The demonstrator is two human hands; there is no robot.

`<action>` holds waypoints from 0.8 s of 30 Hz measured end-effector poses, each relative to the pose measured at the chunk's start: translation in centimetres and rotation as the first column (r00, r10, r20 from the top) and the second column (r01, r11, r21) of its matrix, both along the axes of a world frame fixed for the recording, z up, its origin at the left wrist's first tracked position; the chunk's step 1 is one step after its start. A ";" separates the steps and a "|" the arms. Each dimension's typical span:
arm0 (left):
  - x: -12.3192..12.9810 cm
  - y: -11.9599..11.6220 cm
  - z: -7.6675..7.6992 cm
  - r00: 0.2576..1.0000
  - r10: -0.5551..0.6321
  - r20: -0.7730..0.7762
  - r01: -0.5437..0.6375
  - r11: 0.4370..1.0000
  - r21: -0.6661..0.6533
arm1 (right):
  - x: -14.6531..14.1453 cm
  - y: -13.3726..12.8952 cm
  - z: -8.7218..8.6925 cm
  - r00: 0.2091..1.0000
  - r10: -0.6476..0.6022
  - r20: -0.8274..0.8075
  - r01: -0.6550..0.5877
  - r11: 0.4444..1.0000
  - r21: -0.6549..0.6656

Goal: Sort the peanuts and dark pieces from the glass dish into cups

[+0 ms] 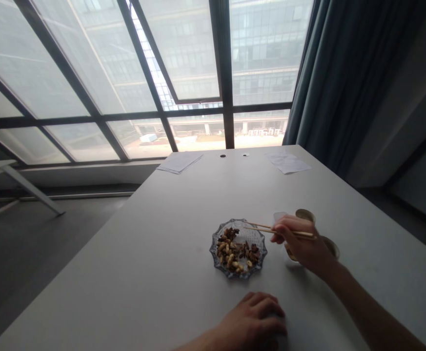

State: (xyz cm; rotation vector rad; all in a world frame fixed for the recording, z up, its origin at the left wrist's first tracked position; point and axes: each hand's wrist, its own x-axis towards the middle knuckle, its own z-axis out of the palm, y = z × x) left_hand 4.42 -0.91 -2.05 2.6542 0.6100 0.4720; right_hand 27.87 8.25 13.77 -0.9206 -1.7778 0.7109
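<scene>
My right hand holds a pair of wooden chopsticks. Their tips are slightly apart, over the upper right part of a scalloped clear glass plate. Peanuts lie on the plate's left and lower side, with darker nuts at the right and more dark pieces at the top. Near the table's front edge, below the plate, my left hand rests with its fingers curled; whatever is under them is hidden. Beside and partly behind my right hand stand small containers, partly covered by it.
The white table stretches towards large windows. Sheets of paper lie at its far left, more papers at its far right, with two cable holes between them. A blue curtain hangs at the right.
</scene>
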 end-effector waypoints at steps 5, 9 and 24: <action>0.0 0.0 -0.2 0.999 -0.001 0.051 0.001 1.000 -0.014 | -1.7 0.7 -2.8 0.997 0.061 0.051 -0.063 0.997 0.034; 0.0 0.0 -0.1 1.000 -0.010 0.028 0.011 1.000 -0.003 | -2.0 0.9 -3.8 0.994 0.081 0.075 -0.084 0.996 0.032; 0.1 0.2 -0.5 1.000 -0.012 0.025 0.012 1.000 0.015 | -2.3 0.5 -4.8 0.998 0.011 0.065 -0.016 0.997 0.076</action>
